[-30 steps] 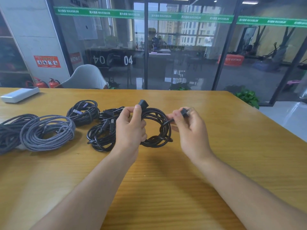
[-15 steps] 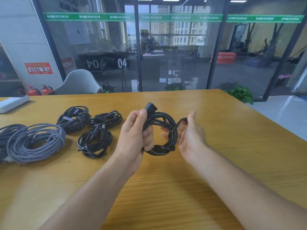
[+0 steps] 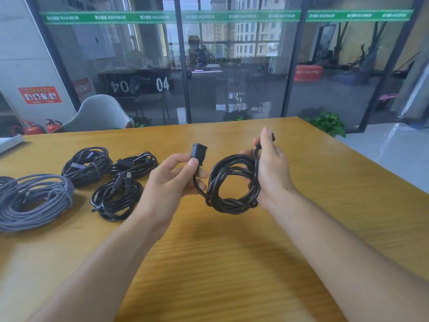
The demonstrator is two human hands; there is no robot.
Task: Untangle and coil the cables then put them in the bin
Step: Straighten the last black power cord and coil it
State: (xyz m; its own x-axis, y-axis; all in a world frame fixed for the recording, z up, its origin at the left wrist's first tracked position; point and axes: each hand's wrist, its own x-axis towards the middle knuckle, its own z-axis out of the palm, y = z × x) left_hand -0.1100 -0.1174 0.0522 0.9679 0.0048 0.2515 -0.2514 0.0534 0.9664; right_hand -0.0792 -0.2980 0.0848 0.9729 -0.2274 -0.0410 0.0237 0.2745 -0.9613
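Coiled cables (image 3: 117,198) lie left of hands (image 3: 167,180) holding black cable (image 3: 232,184).

Office (glass partition (image 3: 232,66), numbered room)

Wooden tabletop (image 3: 232,263) fills foreground, grain visible. Beyond far edge: glass partition wall (image 3: 232,66) with black frames, green banner strip (image 3: 162,16) across top, "04" decal (image 3: 162,84). Pale chair (image 3: 97,113) past far-left edge. Two red fire extinguishers (image 3: 39,126) by white wall, red notice (image 3: 40,95) above. Potted green plant (image 3: 328,123) past far-right corner. Grey glossy floor (image 3: 390,145) right. Daylight from distant windows.
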